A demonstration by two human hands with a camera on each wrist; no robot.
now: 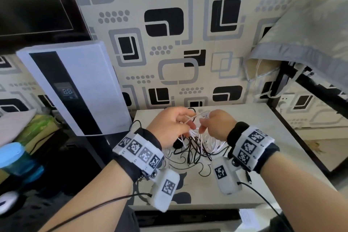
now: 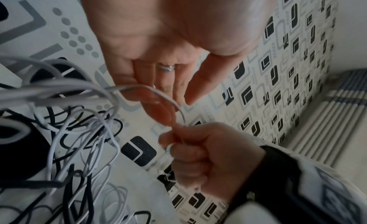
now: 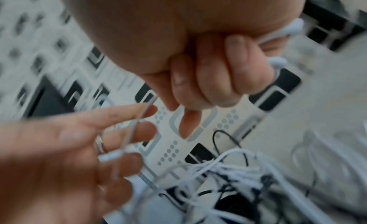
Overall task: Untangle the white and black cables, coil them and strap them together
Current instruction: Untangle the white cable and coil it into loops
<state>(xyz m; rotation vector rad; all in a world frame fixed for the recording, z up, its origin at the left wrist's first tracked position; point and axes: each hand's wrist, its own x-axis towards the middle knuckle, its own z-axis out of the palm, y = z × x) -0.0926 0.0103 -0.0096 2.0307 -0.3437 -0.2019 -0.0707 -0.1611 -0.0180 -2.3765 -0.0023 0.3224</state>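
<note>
White cable (image 1: pixel 195 117) and black cable (image 1: pixel 194 154) hang as one tangle (image 1: pixel 197 145) from my hands down onto the small patterned table (image 1: pixel 263 137). My left hand (image 1: pixel 173 124) has a white strand (image 2: pixel 151 90) running across its curled fingers (image 2: pixel 158 94). The thumb stands apart from them. My right hand (image 1: pixel 214 124) is a fist (image 2: pixel 208 156) that grips white strands (image 3: pixel 278 62), which come out on both sides of its fingers (image 3: pixel 208 78). The hands are close together, with a short stretch of white cable between them. The right wrist view is blurred.
A white appliance with a dark display strip (image 1: pixel 75 88) leans at the table's left. A grey pillow (image 1: pixel 310 34) overhangs a black frame at the right. The patterned wall is right behind the table. A blue-lidded cup (image 1: pixel 15 158) stands at lower left.
</note>
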